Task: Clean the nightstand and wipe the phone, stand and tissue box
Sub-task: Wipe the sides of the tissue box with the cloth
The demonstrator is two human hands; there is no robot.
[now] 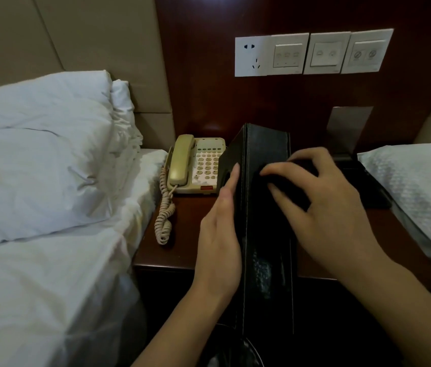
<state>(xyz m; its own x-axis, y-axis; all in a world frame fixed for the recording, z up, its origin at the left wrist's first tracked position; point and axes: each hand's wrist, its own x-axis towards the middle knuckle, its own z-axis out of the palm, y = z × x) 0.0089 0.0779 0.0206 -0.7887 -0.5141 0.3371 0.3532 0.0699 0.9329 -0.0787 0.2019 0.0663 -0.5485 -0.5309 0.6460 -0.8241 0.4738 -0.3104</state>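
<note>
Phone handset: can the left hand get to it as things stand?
Probably yes. The handset lies just beyond the left hand with bare nightstand between, but that hand is flat against the black box and must let go first.

Dark cloth (292, 181) under the right hand (325, 205) merges with the black tissue box (267, 234); its edges are indistinct. Switch plate (366, 53) symbols illegible. Box hides the phone's (198, 165) right edge.

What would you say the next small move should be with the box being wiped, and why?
Probably draw the right hand and its dark cloth along the tissue box toward the near end: the left hand steadies its side, and the cloth covers only the far part.
</note>
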